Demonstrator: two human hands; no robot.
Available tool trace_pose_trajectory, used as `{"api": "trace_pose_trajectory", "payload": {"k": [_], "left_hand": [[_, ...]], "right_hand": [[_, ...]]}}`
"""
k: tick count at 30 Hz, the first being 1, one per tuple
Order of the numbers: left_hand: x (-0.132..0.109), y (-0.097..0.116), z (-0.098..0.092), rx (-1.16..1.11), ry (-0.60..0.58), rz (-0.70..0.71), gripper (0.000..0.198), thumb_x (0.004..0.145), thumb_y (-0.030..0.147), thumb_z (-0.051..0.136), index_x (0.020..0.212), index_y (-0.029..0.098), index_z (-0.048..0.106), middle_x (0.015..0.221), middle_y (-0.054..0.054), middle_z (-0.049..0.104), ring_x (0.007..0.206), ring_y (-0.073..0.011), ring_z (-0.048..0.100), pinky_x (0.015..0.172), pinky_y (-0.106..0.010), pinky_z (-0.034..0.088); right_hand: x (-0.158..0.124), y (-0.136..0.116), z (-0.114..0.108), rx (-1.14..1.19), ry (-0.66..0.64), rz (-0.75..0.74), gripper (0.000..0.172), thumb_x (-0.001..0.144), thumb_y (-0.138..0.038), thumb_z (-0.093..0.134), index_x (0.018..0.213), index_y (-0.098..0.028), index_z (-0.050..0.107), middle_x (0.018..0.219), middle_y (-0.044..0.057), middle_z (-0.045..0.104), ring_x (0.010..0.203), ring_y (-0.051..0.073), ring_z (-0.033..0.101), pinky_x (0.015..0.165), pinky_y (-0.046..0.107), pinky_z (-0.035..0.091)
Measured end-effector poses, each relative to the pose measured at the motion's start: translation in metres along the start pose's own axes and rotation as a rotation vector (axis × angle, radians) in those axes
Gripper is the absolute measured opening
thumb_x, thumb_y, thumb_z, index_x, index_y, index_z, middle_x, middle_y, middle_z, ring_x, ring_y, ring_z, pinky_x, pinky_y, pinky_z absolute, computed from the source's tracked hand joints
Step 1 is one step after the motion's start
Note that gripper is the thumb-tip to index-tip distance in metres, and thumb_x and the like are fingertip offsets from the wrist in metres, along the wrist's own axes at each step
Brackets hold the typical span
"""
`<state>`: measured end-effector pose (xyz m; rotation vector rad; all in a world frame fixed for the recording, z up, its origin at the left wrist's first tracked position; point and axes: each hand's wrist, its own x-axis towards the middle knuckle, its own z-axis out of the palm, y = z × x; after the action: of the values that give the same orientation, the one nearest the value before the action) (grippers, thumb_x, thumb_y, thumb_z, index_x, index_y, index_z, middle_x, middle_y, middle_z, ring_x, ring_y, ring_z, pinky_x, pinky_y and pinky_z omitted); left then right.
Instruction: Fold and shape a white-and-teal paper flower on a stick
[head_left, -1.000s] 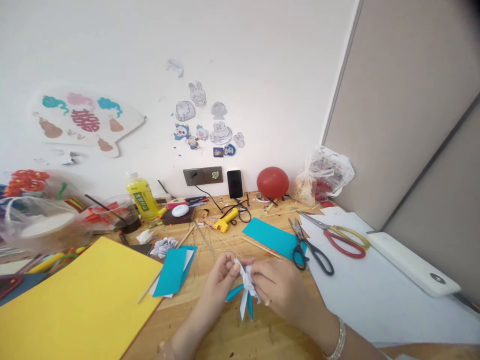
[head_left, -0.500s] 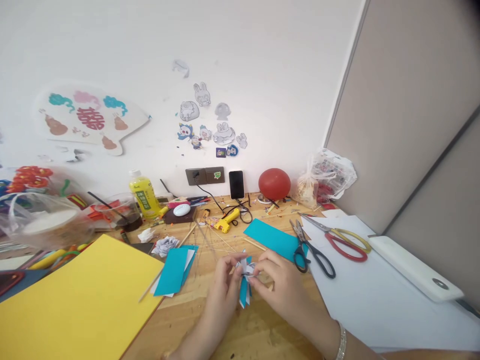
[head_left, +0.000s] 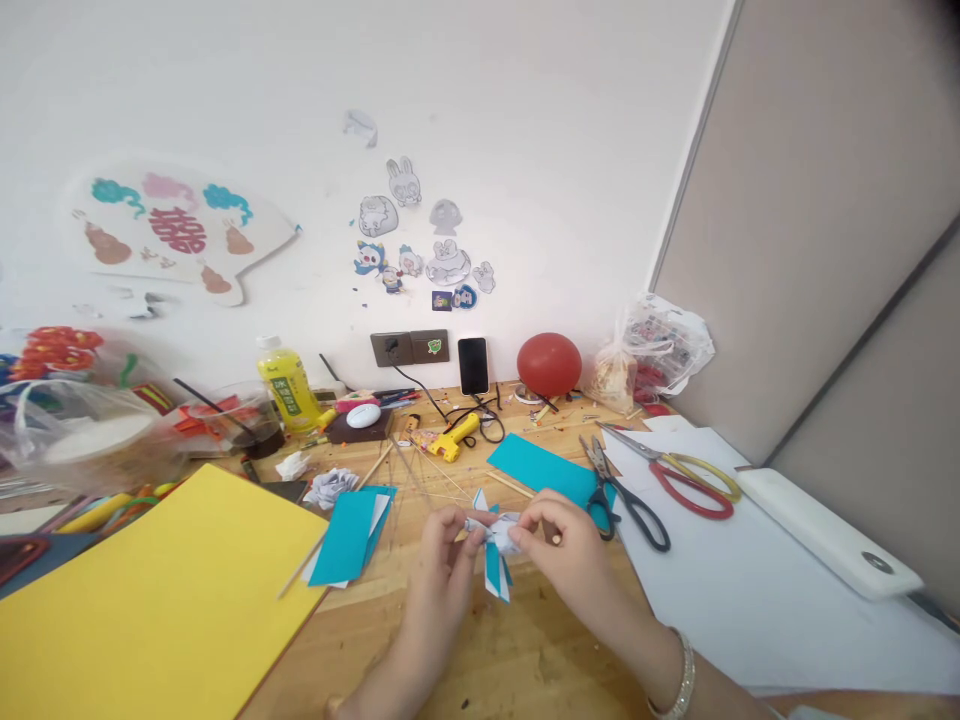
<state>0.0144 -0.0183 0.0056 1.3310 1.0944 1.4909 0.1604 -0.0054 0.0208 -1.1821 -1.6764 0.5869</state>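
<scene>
Between my two hands is a white and blue folded paper piece (head_left: 496, 560), its narrow pointed strips sticking out above and below. My left hand (head_left: 448, 555) pinches its left side with thumb and fingertips. Opposite, my right hand (head_left: 559, 545) grips the white paper on the right; a small pale round end, like that of a stick, shows by its curled fingers. The paper is held above the wooden table (head_left: 360, 650). Left of my hands lie blue and white paper sheets (head_left: 343, 538) and a crumpled white paper flower (head_left: 331, 488).
Black-handled scissors (head_left: 637, 510) rest on a blue paper strip (head_left: 536, 465), right of my hands. Beside them, red-and-yellow-handled scissors (head_left: 694, 490) lie on white sheets (head_left: 750, 590). Yellow paper (head_left: 180, 590) covers the left. A yellow glue gun (head_left: 452, 438) and red balloon (head_left: 549, 364) are behind.
The folded paper has turned in my fingers, its strips now pointing differently and more white showing at the right. My right hand has shifted slightly; both hands keep their hold.
</scene>
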Motion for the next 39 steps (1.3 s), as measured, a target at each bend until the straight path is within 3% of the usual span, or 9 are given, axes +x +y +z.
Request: {"api": "trace_pose_trajectory", "payload": {"k": [3,10,14,18,24,26,29,34,39], "left_hand": [[0.0,0.001,0.001,-0.028,0.016,-0.005,0.013,0.076,0.029,0.06,0.079,0.02,0.051,0.086,-0.005,0.067,0.087,-0.0219,0.062,0.07,-0.029,0.047],[-0.004,0.002,0.002,-0.058,0.031,0.0,0.015,0.076,0.029,0.06,0.08,0.022,0.047,0.086,-0.004,0.068,0.088,-0.0211,0.063,0.072,-0.03,0.047],[0.001,0.001,0.0,-0.166,0.06,-0.034,0.021,0.075,0.03,0.063,0.078,0.023,0.043,0.085,-0.001,0.068,0.089,-0.021,0.062,0.072,-0.03,0.047],[0.009,-0.001,-0.004,-0.302,0.034,-0.119,0.027,0.07,0.029,0.068,0.077,0.022,0.043,0.08,0.001,0.068,0.08,-0.0187,0.064,0.07,-0.029,0.048],[0.01,0.002,-0.006,-0.591,-0.015,-0.374,0.019,0.073,0.026,0.066,0.081,0.021,0.05,0.09,0.0,0.067,0.084,-0.0168,0.063,0.071,-0.027,0.047],[0.009,0.004,-0.007,-0.711,-0.072,-0.438,0.021,0.074,0.034,0.065,0.085,0.02,0.054,0.091,-0.003,0.067,0.089,-0.0199,0.063,0.075,-0.03,0.047],[0.006,0.007,-0.006,-0.849,-0.125,-0.483,0.043,0.07,0.05,0.063,0.1,0.021,0.056,0.103,-0.008,0.065,0.097,-0.0259,0.06,0.083,-0.037,0.045],[-0.004,0.012,0.004,-0.77,-0.104,-0.411,0.059,0.068,0.033,0.071,0.12,0.029,0.044,0.111,-0.006,0.062,0.104,-0.0236,0.056,0.087,-0.035,0.041],[-0.007,0.011,0.011,-0.635,-0.081,-0.542,0.034,0.071,0.03,0.068,0.101,0.02,0.055,0.089,-0.005,0.068,0.091,-0.0215,0.061,0.075,-0.031,0.046]], "right_hand": [[0.001,-0.003,-0.001,0.022,-0.035,0.053,0.014,0.069,-0.018,0.058,0.056,-0.019,0.052,0.059,-0.002,0.053,0.057,0.013,0.049,0.051,0.023,0.039],[0.001,-0.001,-0.001,0.032,-0.012,0.023,0.015,0.069,-0.017,0.056,0.055,-0.019,0.049,0.06,-0.002,0.051,0.058,0.014,0.049,0.052,0.023,0.039],[0.002,-0.004,-0.009,0.045,-0.037,0.011,0.013,0.075,-0.025,0.055,0.064,-0.018,0.056,0.065,-0.001,0.054,0.056,0.013,0.046,0.051,0.023,0.037],[0.002,-0.011,-0.019,0.035,-0.06,-0.063,0.01,0.077,-0.025,0.054,0.077,-0.019,0.061,0.072,0.001,0.056,0.058,0.013,0.048,0.05,0.022,0.037],[-0.001,-0.007,-0.015,-0.06,-0.115,-0.241,0.006,0.071,-0.019,0.064,0.077,-0.019,0.062,0.077,0.003,0.06,0.074,0.017,0.057,0.064,0.026,0.044],[-0.002,-0.005,-0.013,-0.132,-0.131,-0.288,0.004,0.073,-0.018,0.063,0.077,-0.019,0.063,0.078,0.003,0.061,0.073,0.017,0.057,0.064,0.026,0.044],[-0.002,-0.002,-0.01,-0.192,-0.119,-0.337,0.007,0.078,-0.018,0.057,0.076,-0.019,0.063,0.076,0.003,0.061,0.071,0.016,0.057,0.062,0.025,0.044],[-0.003,-0.002,-0.007,-0.195,-0.106,-0.374,0.011,0.08,-0.016,0.052,0.076,-0.019,0.061,0.075,0.004,0.062,0.071,0.016,0.058,0.063,0.025,0.043],[-0.004,-0.004,-0.009,-0.252,-0.137,-0.379,0.014,0.079,-0.014,0.05,0.073,-0.019,0.061,0.075,0.003,0.06,0.069,0.015,0.056,0.06,0.024,0.04]]}}
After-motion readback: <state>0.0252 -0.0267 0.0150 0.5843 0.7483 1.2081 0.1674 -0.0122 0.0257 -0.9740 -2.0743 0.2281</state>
